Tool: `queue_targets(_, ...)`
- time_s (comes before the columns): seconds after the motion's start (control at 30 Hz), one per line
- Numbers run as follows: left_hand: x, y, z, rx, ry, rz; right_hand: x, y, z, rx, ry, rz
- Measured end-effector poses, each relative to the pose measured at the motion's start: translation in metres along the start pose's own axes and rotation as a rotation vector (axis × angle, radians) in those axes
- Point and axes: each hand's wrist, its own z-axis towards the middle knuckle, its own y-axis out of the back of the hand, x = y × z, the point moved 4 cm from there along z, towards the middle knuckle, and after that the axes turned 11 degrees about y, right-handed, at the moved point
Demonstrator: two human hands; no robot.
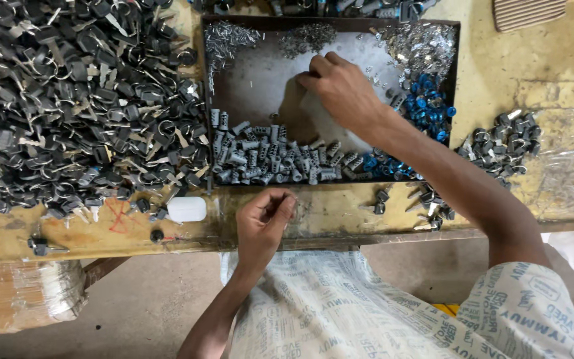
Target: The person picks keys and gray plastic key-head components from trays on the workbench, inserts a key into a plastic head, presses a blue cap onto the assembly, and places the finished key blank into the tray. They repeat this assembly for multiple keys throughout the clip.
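My right hand (340, 90) reaches into a dark shallow tray (260, 73), fingertips pinched together near its bare middle, just below a heap of small silver parts (307, 36); what it pinches is too small to tell. My left hand (264, 219) rests at the table's front edge, fingers curled around a small metal part that is mostly hidden. A row of grey ribbed metal cylinders (274, 159) lies along the tray's near side. Blue round pieces (426, 106) fill its right side, beside shiny silver bits (420, 43).
A large heap of black-headed keys (74, 100) covers the table's left. A small white case (186, 209) lies near the front edge. A smaller pile of dark key parts (503, 143) sits right of the tray. A plastic-wrapped bundle (21, 296) stands below left.
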Motion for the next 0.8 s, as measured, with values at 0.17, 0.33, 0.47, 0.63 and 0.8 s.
queue_targets(0.17, -0.005, 0.005, 0.004, 0.047, -0.041, 0.045, -0.004, -0.008, 0.006, -0.002, 0.031, -0.003)
queue_targets(0.33, -0.003, 0.007, 0.007, 0.061, -0.035, 0.007, -0.006, -0.016, 0.01, -0.001, 0.136, -0.079)
queue_targets(0.47, -0.01, 0.012, 0.01, 0.089, 0.04, -0.111, 0.009, -0.003, 0.004, -0.077, -0.056, 0.236)
queue_targets(0.63, -0.028, 0.016, 0.009, 0.076, 0.072, -0.158, 0.098, 0.03, -0.059, -0.061, -0.614, 1.173)
queue_targets(0.8, -0.042, 0.0, 0.011, 0.118, -0.01, -0.061, 0.144, 0.038, -0.092, -0.44, -0.82, 1.672)
